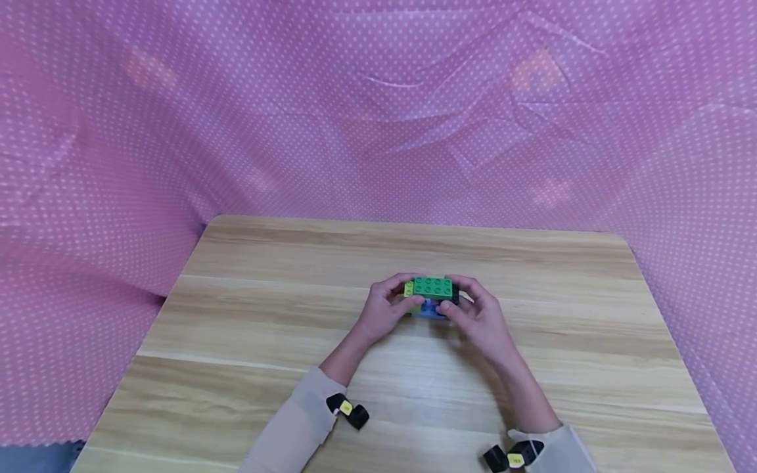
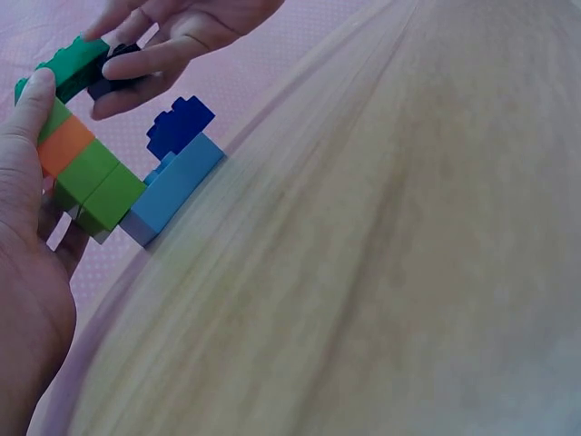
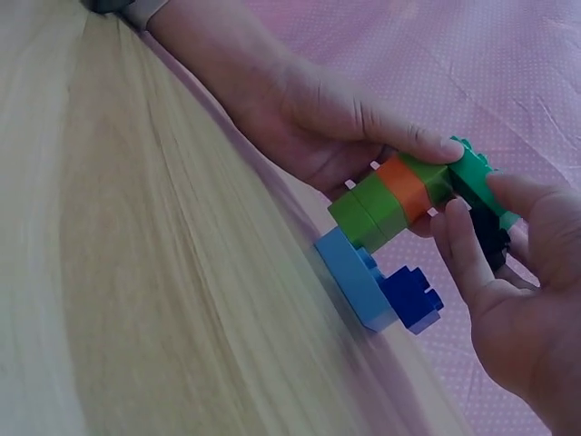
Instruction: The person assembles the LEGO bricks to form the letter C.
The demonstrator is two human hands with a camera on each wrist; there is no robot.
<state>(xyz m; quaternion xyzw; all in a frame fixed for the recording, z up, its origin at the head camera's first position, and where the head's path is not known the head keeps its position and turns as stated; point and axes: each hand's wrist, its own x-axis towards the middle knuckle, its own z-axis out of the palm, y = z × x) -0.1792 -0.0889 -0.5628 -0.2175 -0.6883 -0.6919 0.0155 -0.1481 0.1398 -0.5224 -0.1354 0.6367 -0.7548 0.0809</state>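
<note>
A toy brick build stands on the table. At its foot is a light blue brick carrying a dark blue brick at one end. From its other end rises a column of lime green bricks with an orange brick between them. A green brick lies across the top, jutting towards the right. My left hand grips the upper column, thumb on the lime brick near the green one. Under the green brick's far end, my right hand holds a black brick; one finger touches the green brick.
The build is on a wood-grain table with rounded back corners. Pink dotted cloth hangs behind and at both sides. Black wrist devices sit on the left sleeve and right sleeve.
</note>
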